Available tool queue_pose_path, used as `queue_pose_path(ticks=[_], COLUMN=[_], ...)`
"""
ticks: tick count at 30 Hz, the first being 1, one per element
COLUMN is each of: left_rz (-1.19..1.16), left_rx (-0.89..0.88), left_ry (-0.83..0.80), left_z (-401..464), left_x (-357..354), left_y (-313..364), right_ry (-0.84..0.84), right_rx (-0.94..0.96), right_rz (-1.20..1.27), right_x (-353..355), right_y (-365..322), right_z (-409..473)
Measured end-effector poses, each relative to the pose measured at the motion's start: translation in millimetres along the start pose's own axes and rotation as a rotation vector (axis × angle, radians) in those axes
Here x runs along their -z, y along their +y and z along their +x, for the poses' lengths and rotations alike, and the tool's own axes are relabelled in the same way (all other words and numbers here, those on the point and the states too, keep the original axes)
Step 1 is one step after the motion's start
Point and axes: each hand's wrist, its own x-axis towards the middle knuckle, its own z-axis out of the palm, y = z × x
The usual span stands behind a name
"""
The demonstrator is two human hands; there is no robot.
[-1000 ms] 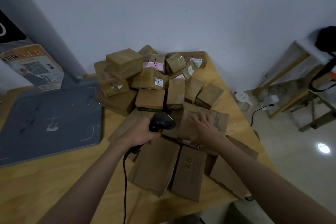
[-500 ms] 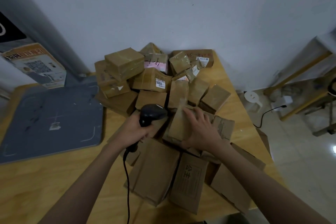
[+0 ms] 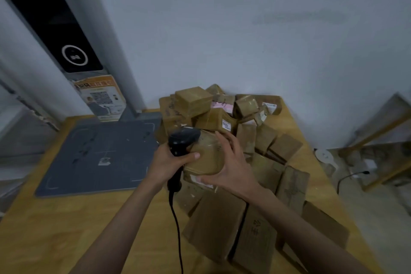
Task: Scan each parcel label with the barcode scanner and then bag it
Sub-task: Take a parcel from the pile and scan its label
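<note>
My right hand (image 3: pixel 231 169) grips a taped brown parcel (image 3: pixel 205 154), lifted above the pile, fingers over its top and thumb under a pale label strip at its lower edge. My left hand (image 3: pixel 171 161) grips the handle of a black barcode scanner (image 3: pixel 181 140), thumb pressed against the parcel's left side. The scanner head sits just left of the parcel's top. Its black cable (image 3: pixel 176 229) hangs down toward me. A heap of brown cardboard parcels (image 3: pixel 222 118) covers the wooden table (image 3: pixel 66 229) behind and right of my hands. No bag shows in the head view.
A grey mat (image 3: pixel 100 153) lies on the table's left half below a tall grey kiosk (image 3: pixel 73 55) with a QR poster. Flat cardboard parcels (image 3: pixel 215 224) lie near the front edge. Off the table's right side are the floor, a wooden frame (image 3: pixel 378 131) and a cable.
My right hand picked one parcel off the pile and raised it; my left hand brought the scanner up against it. The camera tilted up toward the wall.
</note>
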Motion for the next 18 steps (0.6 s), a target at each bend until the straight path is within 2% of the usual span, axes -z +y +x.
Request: queue_pose_path(ticks=[6, 8, 11, 14, 18], left_rz=[-0.159, -0.137, -0.131, -0.125, -0.128], left_rx=[0.0, -0.048, -0.098, -0.137, -0.173], left_ry=[0.135, 0.155, 0.184, 0.18, 0.199], left_z=[-14.7, -17.9, -22.5, -24.4, -24.6], left_x=[41.5, 50.4, 58.9, 64.7, 70.9], left_y=[6.7, 9.6, 12.1, 15.3, 20.1], right_ry=[0.11, 0.008, -0.177, -0.197, -0.031], right_rx=[-0.232, -0.298, -0.274, -0.267, -0.231], right_rz=[0.624, 0.83, 1.025, 1.067, 0.91], right_x=[-11.6, -10.1, -13.5, -15.0, -6.6], right_y=[-30.2, -43.3, -53.6, -59.3, -71.8], right_z=[13.3, 13.4, 10.0, 5.8, 3.6])
